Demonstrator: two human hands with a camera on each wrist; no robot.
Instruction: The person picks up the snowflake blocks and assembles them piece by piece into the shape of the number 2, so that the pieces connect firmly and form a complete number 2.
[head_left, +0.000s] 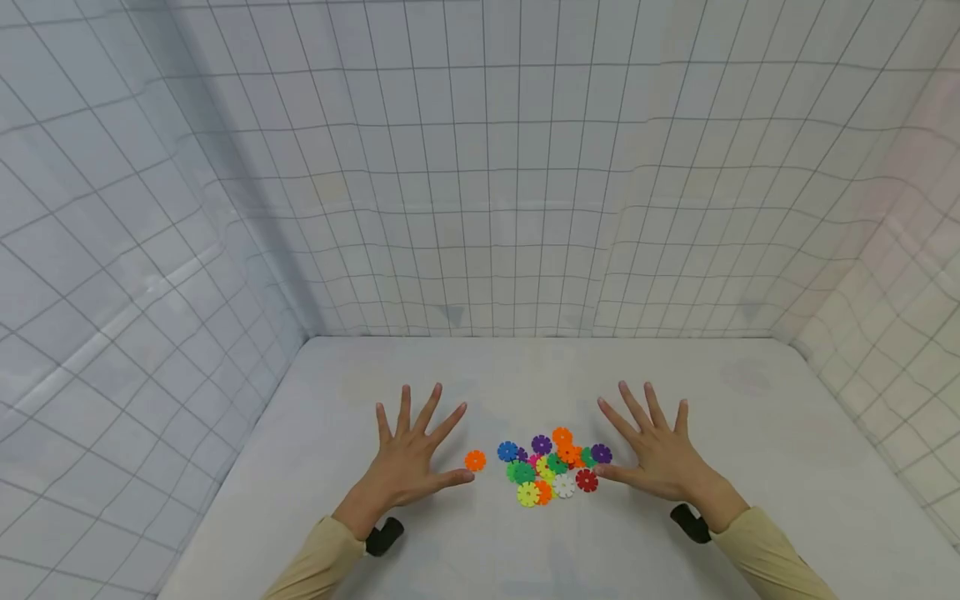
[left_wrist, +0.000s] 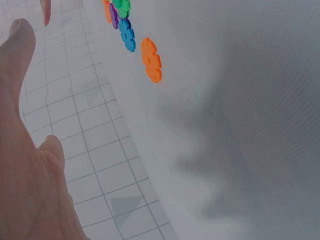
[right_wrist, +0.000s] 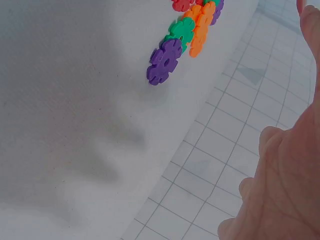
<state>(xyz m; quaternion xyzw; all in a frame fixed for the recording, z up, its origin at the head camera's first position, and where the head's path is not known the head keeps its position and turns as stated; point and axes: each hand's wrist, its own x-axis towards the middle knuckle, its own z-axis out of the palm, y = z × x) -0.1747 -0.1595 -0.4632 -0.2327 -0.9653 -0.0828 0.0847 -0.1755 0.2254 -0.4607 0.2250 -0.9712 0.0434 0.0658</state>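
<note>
Discs [head_left: 557, 459], smooth and plastic-looking, with notched, petal-like rims and small centre holes, lie mostly overlapped in a many-coloured cluster midway between the left and right edges of the matt white surface [head_left: 570, 558], well apart from its far edge, while one orange disc [head_left: 481, 463] lies alone to the left. The left hand [head_left: 408, 465] and right hand [head_left: 662, 457] hang above the surface on either side, fingers straight, fanned wide and holding nothing, thumbs pointing inward near the discs. The sleeves [head_left: 322, 554] are beige fabric, and a wrinkled, grid-lined sheet [head_left: 540, 167] rises behind the far edge.
</note>
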